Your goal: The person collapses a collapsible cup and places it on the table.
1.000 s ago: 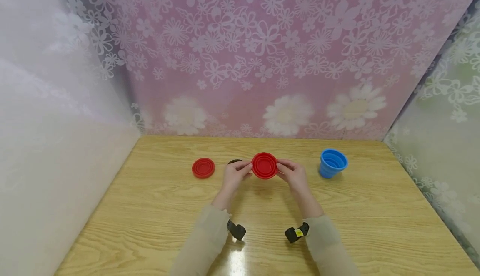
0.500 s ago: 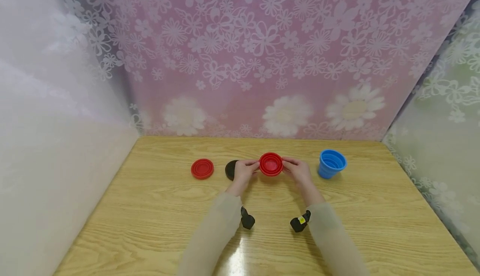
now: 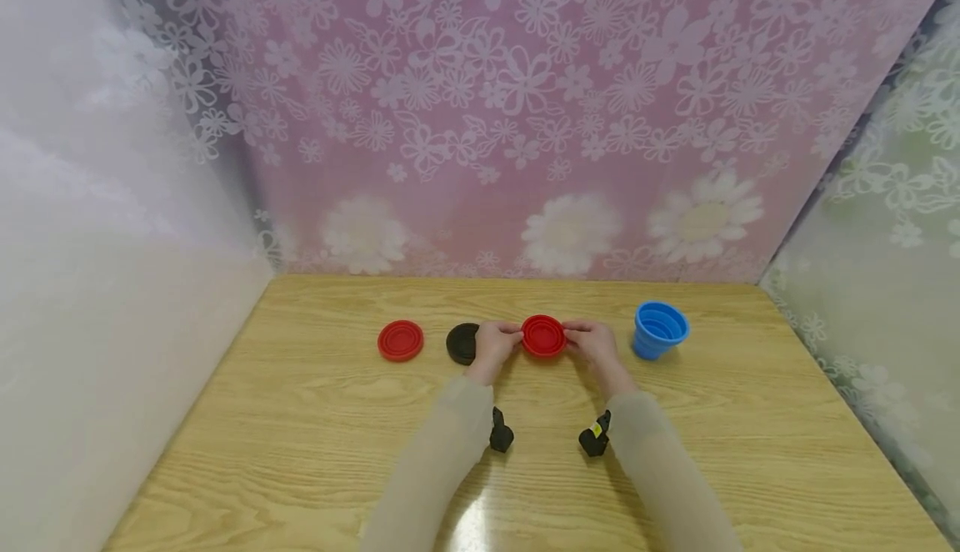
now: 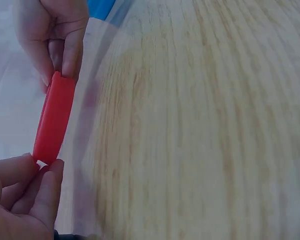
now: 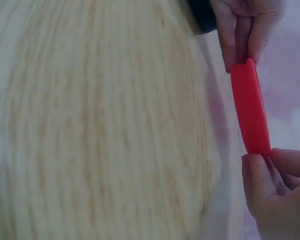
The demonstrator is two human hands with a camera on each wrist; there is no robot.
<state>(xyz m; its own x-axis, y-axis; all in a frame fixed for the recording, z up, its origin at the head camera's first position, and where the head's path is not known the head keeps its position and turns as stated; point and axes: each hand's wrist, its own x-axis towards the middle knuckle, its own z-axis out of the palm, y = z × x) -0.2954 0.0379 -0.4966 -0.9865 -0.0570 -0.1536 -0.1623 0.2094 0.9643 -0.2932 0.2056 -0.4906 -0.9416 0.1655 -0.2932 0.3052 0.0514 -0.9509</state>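
Observation:
A red collapsible cup (image 3: 543,336), folded flat into rings, is between both hands in the head view. My left hand (image 3: 497,345) pinches its left rim with thumb and fingers. On the opposite rim my right hand (image 3: 592,343) pinches it the same way. In the left wrist view the cup (image 4: 54,119) shows edge-on as a thick red disc, held just over the wooden table. The right wrist view has the same edge of the cup (image 5: 250,109), fingertips at both ends. A black folded cup (image 3: 461,343) lies beside my left hand, partly covered by it.
Another red folded cup (image 3: 401,340) lies flat farther left on the wooden table (image 3: 300,435). To the right stands a blue cup (image 3: 659,330), extended and upright. A flowered pink curtain (image 3: 480,118) hangs behind the table.
Both hands have carried the red cup slightly right and then lowered it toward the table. It looked deeper half a second ago and is flatter now. The black cup has come into view.

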